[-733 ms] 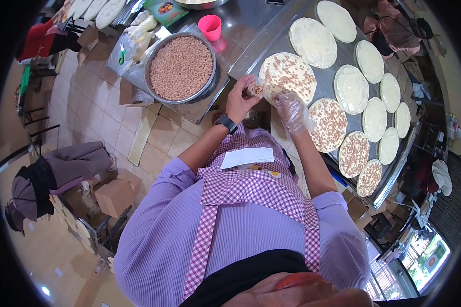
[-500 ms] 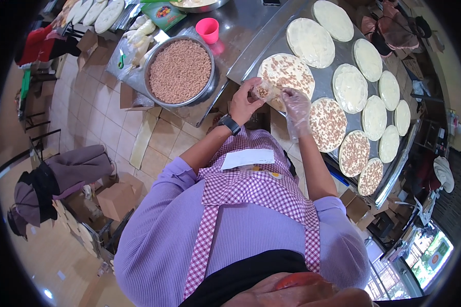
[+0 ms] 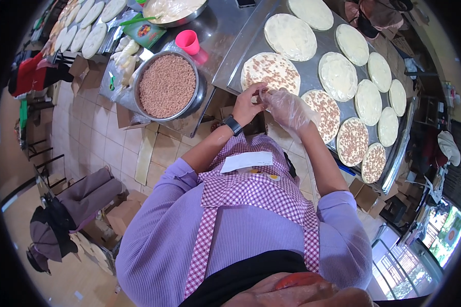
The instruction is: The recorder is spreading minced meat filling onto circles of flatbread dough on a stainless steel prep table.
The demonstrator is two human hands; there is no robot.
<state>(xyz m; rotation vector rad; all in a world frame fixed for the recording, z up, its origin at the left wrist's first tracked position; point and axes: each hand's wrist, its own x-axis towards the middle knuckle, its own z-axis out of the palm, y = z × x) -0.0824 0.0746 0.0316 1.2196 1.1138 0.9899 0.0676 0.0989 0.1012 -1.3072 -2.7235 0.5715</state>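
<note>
My bare left hand [image 3: 247,107], with a dark watch on its wrist, meets my right hand [image 3: 290,110], which wears a clear plastic glove. The left fingertips are pinched together against the gloved right fingertips; what lies between them is too small to make out. Both hands are at the near edge of a metal tray [image 3: 312,69], over the near rim of a round flat base [image 3: 271,71] spread with pale cream and partly scattered with brown bits. Beside my right hand lies another base [image 3: 323,113] strewn with the same bits.
Several plain cream-covered bases [image 3: 338,77] fill the tray's far side. To the left stand a round metal pan [image 3: 193,101] of brown crumbs, a pink cup [image 3: 188,42], a green packet [image 3: 143,35] and a bowl of cream [image 3: 174,10]. Another person [image 3: 87,197] is at lower left.
My hands have come closer together, and my right hand has shifted left with its fingers against the left ones. The small clear thing with brown bits between them is hidden now. The view has shifted slightly.
</note>
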